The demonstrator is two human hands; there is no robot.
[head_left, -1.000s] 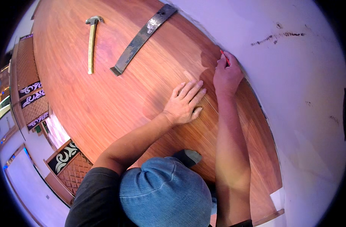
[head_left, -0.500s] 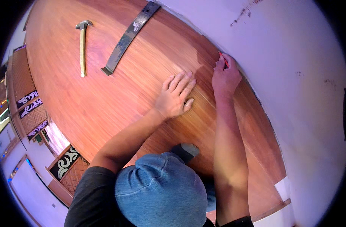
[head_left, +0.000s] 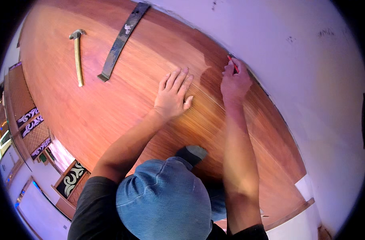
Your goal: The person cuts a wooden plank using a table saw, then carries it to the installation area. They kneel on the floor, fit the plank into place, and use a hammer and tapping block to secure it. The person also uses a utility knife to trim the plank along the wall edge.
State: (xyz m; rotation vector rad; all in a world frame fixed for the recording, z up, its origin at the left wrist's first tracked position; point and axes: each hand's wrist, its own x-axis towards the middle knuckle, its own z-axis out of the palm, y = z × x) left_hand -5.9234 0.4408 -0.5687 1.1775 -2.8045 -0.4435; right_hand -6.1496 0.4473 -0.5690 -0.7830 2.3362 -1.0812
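The right hand (head_left: 235, 82) is clenched around a red pencil (head_left: 232, 64), pinching it between thumb and fingers with the tip down at the far edge of the wooden floor (head_left: 122, 108), right where the boards meet the pale wall (head_left: 306, 72). The left hand (head_left: 173, 95) holds nothing; it lies flat, fingers spread, pressed palm-down on the boards just beside the right hand and a little nearer the middle of the floor.

What could go wrong, as I judge it: the pencil sits in a tight corner against the wall, so a small wrist wobble could send the line crooked or scrape the lead onto the wall instead of the wood. If the flat hand slips on the glossy boards, the person's weight could shift and jerk the mark. Pressing hard at that angle could also snap the tip.

Only a short stretch of the pencil shows above the fingers. Its long axis runs roughly along the wall line, tilted, with the visible end pointing away from the person toward the far edge; the tip itself is hidden.

Well apart, near the far left edge, a hammer (head_left: 77, 56) and a dark flat metal bar (head_left: 123, 40) lie on the floor.
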